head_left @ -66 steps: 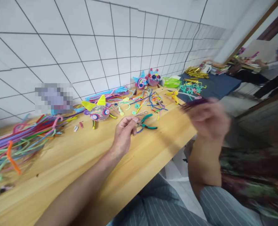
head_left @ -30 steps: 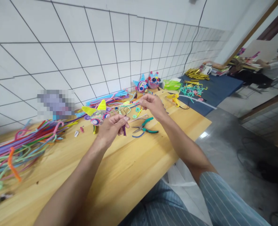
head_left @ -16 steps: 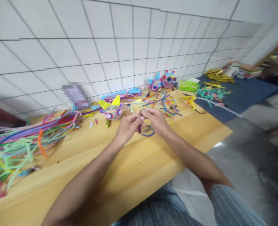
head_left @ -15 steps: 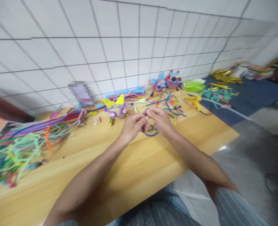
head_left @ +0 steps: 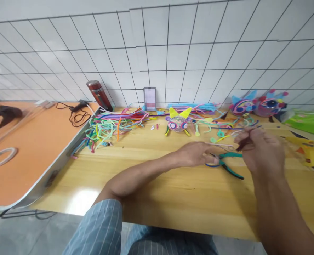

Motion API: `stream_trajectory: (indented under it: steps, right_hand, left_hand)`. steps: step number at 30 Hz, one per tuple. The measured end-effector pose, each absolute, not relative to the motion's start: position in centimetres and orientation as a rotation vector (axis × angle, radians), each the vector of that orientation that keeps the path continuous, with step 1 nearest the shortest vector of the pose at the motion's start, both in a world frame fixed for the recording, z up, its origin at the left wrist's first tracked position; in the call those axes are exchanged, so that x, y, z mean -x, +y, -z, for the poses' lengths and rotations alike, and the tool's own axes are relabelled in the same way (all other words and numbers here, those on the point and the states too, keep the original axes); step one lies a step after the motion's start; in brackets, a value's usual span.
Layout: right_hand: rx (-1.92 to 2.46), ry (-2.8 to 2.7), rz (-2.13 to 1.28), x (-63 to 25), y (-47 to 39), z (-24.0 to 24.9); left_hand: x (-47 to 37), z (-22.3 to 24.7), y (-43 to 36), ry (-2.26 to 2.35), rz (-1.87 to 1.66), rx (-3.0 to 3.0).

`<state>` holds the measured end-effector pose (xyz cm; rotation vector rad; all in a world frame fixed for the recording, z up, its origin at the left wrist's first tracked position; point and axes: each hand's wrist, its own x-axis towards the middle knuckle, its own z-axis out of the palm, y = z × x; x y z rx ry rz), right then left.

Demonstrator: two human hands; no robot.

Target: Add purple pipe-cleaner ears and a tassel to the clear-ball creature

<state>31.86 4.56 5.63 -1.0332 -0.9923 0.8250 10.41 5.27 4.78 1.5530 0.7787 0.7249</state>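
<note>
The right hand [head_left: 263, 154] pinches a dark tassel [head_left: 242, 143] at about two o'clock from the pliers [head_left: 221, 162]. The left hand [head_left: 195, 154] reaches to the pliers' nose from nine o'clock, fingers held narrow; I can't tell whether they grip anything. Reckoned from the pliers, a flask [head_left: 101, 95] stands far off at ten o'clock, lid on, contents hidden. A green bag [head_left: 308, 122] lies at two o'clock, its contents too blurred to tell.

Pliers [head_left: 221, 162] lie on the table [head_left: 172, 194] left of the glue gun [head_left: 309, 152].
</note>
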Motion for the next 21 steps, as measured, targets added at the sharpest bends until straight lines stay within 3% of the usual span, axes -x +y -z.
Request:
stream_trajectory:
  steps: [6, 12, 21]
  right_hand:
    - [1.274, -1.598, -0.868, -29.6, 2.2, -4.3]
    - [1.351, -2.001, -0.572, -28.2, 1.9, -2.5]
    - [1.292, -2.047, -0.846, -27.5, 2.0, -1.2]
  left_hand:
    - [-9.5, -5.6, 3.8, 0.642, -0.785, -1.384]
    - [-8.6, -3.1, 2.5, 0.748, -0.817, -1.039]
    - [-7.1, 0.7, 2.2, 0.659, -0.75, -0.787]
